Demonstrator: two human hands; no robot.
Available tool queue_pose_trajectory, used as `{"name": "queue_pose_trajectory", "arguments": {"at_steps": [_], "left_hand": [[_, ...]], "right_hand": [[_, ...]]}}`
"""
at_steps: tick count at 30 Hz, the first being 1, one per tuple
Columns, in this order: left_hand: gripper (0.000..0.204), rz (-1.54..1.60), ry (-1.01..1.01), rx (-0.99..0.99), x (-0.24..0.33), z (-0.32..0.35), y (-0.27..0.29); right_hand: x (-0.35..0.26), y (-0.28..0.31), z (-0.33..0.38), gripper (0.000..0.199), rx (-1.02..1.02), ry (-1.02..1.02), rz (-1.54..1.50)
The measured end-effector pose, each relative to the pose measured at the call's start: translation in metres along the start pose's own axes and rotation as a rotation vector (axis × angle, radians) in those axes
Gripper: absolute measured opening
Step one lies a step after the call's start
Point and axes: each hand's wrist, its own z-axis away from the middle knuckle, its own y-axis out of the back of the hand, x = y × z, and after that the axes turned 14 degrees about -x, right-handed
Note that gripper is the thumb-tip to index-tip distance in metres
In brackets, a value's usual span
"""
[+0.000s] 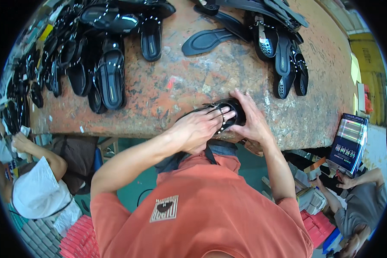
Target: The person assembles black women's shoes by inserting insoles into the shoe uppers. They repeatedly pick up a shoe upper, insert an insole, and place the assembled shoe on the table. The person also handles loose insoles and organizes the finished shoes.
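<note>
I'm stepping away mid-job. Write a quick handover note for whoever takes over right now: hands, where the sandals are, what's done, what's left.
Left hand: lies flat on top of the black sandal, fingers across its studded strap, pressing it down at the near edge of the workbench.
Right hand: cups the same sandal from the right side.
Elsewhere: a row of strapped black sandals lies at the left of the bench; a heap of soles and sandals sits far right, with one bare sole beside it.
Done: the strap already sits on this sandal.
Left: judging by the bare soles, more pairs likely wait.
</note>
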Motion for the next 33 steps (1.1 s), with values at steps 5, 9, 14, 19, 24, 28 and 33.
{"name": "queue_pose_trajectory", "arguments": {"at_steps": [5,9,14,19,24,28,33], "left_hand": [[0.050,0.105,0.075,-0.128,0.007,-0.030,0.000],[0.065,0.033,0.187,0.043,0.018,0.020,0.007],[0.078,0.596,0.686,0.284,0.008,0.061,0.043],[0.067,0.563,0.155,0.511,0.019,-0.011,0.115],[0.051,0.524,0.100,0.623,0.031,-0.051,0.099],[0.042,0.408,0.309,0.586,0.048,-0.039,0.108],[0.016,0.697,0.850,0.931,-0.037,0.111,0.099]], "right_hand": [[0.000,0.002,-0.002,0.121,0.004,-0.008,-0.004],[-0.002,0.000,-0.002,0.119,0.061,0.058,-0.029],[-0.023,0.021,-0.002,0.058,-0.117,0.219,0.345],[-0.070,0.072,-0.023,0.042,-0.533,-0.026,0.684],[-0.062,0.079,-0.015,0.034,-0.770,-0.194,0.346],[-0.054,0.063,-0.035,0.053,-0.958,-0.052,0.557],[-0.022,0.130,-0.038,0.036,0.275,0.423,0.160]]}}
